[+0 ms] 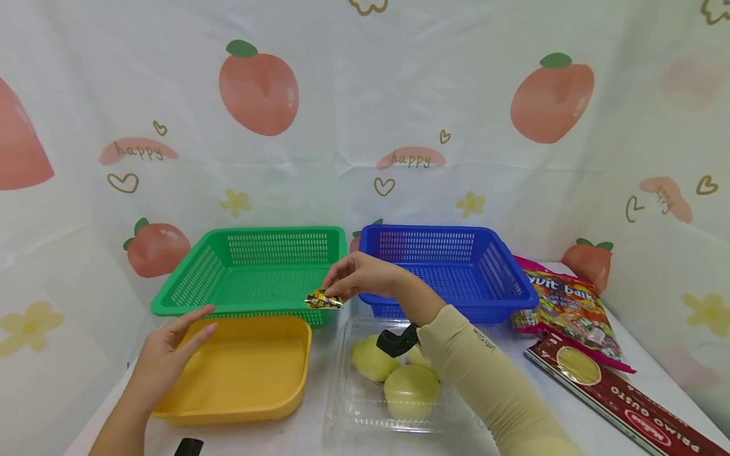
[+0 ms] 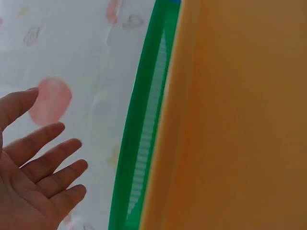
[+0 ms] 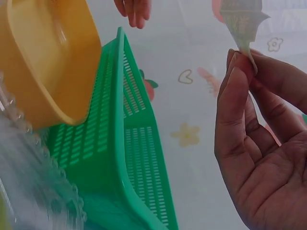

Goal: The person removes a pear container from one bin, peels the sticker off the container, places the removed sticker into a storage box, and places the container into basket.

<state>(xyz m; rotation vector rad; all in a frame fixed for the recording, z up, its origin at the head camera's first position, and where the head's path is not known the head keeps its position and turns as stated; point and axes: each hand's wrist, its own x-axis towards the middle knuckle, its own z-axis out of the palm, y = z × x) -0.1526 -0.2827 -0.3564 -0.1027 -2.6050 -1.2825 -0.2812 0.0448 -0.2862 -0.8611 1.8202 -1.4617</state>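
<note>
Between thumb and fingertips my right hand (image 1: 365, 275) pinches a small gold-and-black wrapped candy (image 1: 323, 299), held by one end of its wrapper. In the head view it hangs over the front right part of the green basket (image 1: 251, 278). The right wrist view shows the candy (image 3: 242, 21) upright above the fingertips of the right hand (image 3: 268, 139). My left hand (image 1: 165, 354) is at the left side of the yellow bin (image 1: 245, 373), fingers spread and holding nothing. In the left wrist view the open palm of the left hand (image 2: 38, 177) shows.
A blue basket (image 1: 433, 278) stands right of the green one. In front of it, a clear plastic box (image 1: 365, 411) holds several pale yellow-green round fruits (image 1: 412, 389). At the right lie a colourful candy bag (image 1: 570, 310) and a long brown packet (image 1: 621, 399).
</note>
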